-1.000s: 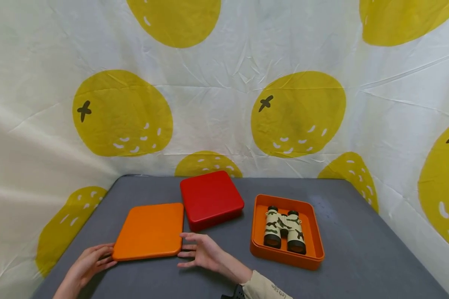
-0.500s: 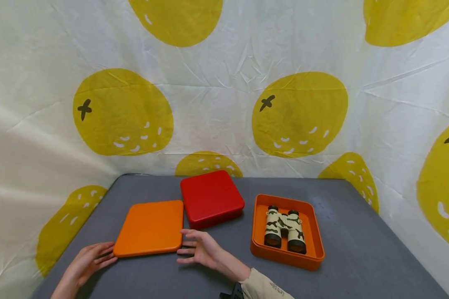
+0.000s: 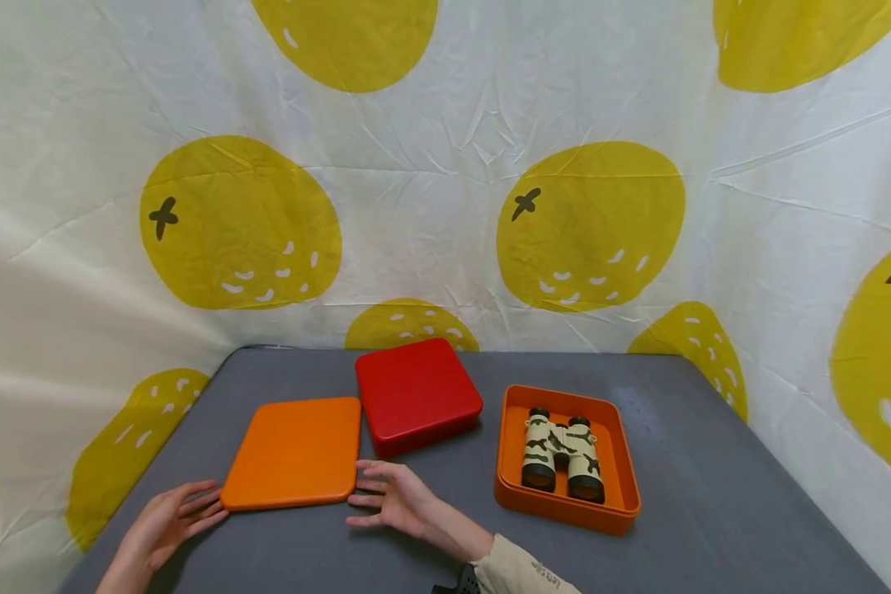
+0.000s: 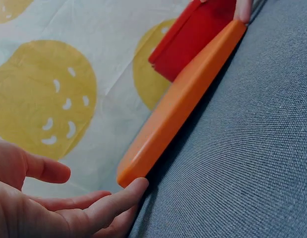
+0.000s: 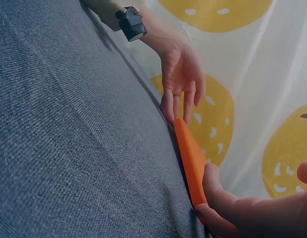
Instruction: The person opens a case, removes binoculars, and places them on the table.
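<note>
An orange square lid point(image 3: 294, 454) lies on the grey table, its smooth top facing up. At its front left corner is my left hand point(image 3: 169, 521), the extended fingertips right at the edge in the left wrist view and the thumb raised apart. My right hand point(image 3: 404, 500) is at the lid's right edge, fingers spread and lightly bent, with fingertips close against the side in the right wrist view. Further right, an orange box point(image 3: 564, 518) without a lid holds camouflage-patterned binoculars point(image 3: 562, 454). Behind the lid, a red lidded box point(image 3: 418, 392) sits at a slight angle.
The grey cloth-covered table point(image 3: 713, 495) reaches back to a white curtain point(image 3: 423, 214) printed with yellow fruit, which also hangs along both sides. The red box's near left corner stands close to the orange lid's right edge.
The orange lid has shifted slightly away from me, toward the back of the table. My left fingers have straightened a little; the boxes and binoculars stay put.
</note>
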Tool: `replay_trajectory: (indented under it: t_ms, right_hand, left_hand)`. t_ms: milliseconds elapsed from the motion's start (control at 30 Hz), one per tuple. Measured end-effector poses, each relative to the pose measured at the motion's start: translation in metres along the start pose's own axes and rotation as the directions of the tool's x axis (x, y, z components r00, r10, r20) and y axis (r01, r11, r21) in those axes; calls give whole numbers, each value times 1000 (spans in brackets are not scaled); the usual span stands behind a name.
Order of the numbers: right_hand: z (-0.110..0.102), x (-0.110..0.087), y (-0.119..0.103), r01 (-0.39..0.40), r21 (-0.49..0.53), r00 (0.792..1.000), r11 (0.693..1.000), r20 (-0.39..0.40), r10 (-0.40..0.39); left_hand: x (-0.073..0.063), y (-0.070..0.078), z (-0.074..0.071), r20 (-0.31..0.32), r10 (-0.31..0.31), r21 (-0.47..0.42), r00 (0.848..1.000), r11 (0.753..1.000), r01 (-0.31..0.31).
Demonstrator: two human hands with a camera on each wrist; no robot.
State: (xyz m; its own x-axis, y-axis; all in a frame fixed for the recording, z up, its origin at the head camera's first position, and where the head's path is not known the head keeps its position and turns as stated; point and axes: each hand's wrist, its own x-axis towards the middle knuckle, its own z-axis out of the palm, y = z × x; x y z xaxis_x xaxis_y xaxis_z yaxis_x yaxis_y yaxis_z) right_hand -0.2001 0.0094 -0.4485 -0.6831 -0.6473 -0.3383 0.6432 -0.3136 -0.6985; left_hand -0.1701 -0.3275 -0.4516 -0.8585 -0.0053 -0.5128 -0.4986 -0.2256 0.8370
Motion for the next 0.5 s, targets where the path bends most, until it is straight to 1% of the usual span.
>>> replay_trajectory:
  t_ms: [100,233,500]
  right_hand:
    - [0,0,1,-1,-4,1000,1000,-2,1]
    - [0,-2,0,-15,-1,1000,1000,-5,15]
    - [-1,-15,-6,-49,-8,998,999,26,49]
  left_hand:
    - [2,0,-1,-25,-2,-4,1000,1000,2]
    - [2,0,0,-44,2,17,999,1000,-1]
    - [-2,4,1,-32,8,70,999,998,-6]
